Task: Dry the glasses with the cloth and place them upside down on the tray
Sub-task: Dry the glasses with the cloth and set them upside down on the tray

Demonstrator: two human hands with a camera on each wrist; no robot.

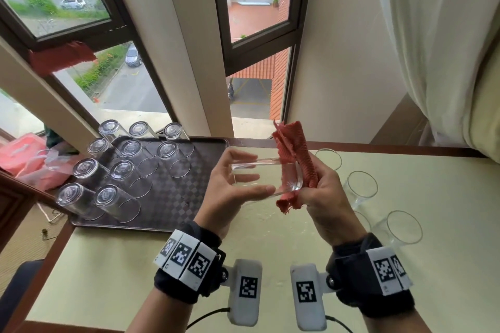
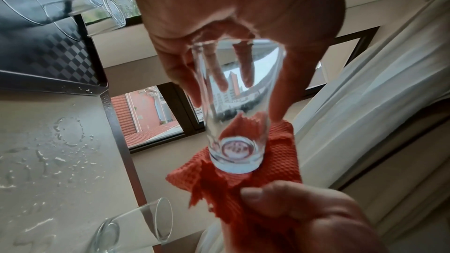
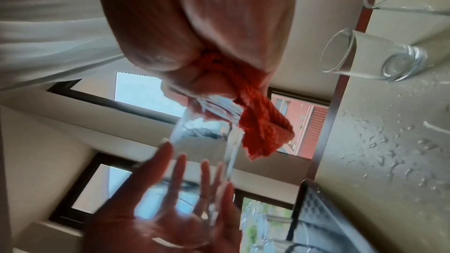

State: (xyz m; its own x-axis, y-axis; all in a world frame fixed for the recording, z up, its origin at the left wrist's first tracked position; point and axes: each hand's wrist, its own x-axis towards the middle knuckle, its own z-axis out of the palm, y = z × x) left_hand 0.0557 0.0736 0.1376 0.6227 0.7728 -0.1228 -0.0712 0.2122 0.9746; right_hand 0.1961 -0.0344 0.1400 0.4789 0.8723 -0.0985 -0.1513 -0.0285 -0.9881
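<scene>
A clear glass lies level in the air over the table, between my two hands. My left hand holds its open end, thumb under it and fingers over it. My right hand grips a red cloth bunched against the glass's base. In the left wrist view the base sits on the cloth. At the left a dark tray carries several glasses standing upside down.
Three glasses stand upright on the cream table at the right, one close to my right hand. Water drops lie on the table by the tray. Pink plastic bags sit left of the tray. A curtain hangs at the right.
</scene>
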